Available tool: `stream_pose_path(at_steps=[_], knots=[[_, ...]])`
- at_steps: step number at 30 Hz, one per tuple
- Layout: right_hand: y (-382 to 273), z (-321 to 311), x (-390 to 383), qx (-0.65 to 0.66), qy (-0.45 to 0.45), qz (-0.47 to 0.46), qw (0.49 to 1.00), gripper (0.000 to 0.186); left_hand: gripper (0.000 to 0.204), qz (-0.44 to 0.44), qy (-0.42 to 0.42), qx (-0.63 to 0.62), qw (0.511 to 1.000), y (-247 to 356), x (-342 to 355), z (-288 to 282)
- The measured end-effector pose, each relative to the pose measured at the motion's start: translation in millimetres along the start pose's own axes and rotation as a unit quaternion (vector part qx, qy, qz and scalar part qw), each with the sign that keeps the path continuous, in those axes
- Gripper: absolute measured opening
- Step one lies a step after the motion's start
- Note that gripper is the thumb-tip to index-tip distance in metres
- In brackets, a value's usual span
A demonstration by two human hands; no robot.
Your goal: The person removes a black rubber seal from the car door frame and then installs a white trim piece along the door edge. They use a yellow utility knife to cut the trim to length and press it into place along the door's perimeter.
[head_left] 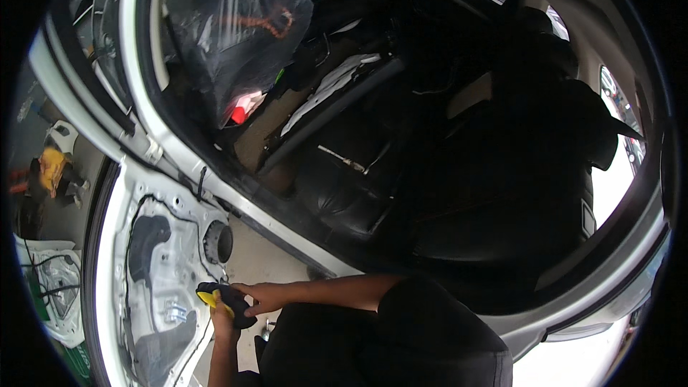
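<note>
Both the left hand (223, 320) and right hand (266, 297) clasp a black-and-yellow object (241, 312) beside the car door (182, 261), probably for steadiness.

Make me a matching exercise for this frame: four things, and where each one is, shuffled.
1. Black-and-yellow object
2. Round black speaker-like part
3. Long metal tool
4. Person in yellow top

a. On the white door panel
b. Far left, outside the car
c. Held by left hand and right hand
d. On a black seat

Pairs: 1-c, 2-a, 3-d, 4-b
</note>
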State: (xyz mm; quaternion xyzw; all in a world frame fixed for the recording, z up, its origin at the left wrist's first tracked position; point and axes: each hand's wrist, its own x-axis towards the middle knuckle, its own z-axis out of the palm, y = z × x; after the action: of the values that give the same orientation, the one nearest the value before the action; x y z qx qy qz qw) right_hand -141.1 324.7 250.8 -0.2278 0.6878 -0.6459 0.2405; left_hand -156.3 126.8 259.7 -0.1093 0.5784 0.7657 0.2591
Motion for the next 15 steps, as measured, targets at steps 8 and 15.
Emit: stream_pose_path(at_steps=[8,15], knots=[[102.9,-105.8,-44.5,-0.111,0.427,0.134,0.887,0.025,0.048,-0.076,-0.181,0.148,0.969,16.9,52.2,85.3],[126.4,-271.5,-177.1,0.129,0.748,-0.01,0.652,0.036,0.042,-0.159,-0.116,0.158,0.968,2.4,73.5,62.3]])
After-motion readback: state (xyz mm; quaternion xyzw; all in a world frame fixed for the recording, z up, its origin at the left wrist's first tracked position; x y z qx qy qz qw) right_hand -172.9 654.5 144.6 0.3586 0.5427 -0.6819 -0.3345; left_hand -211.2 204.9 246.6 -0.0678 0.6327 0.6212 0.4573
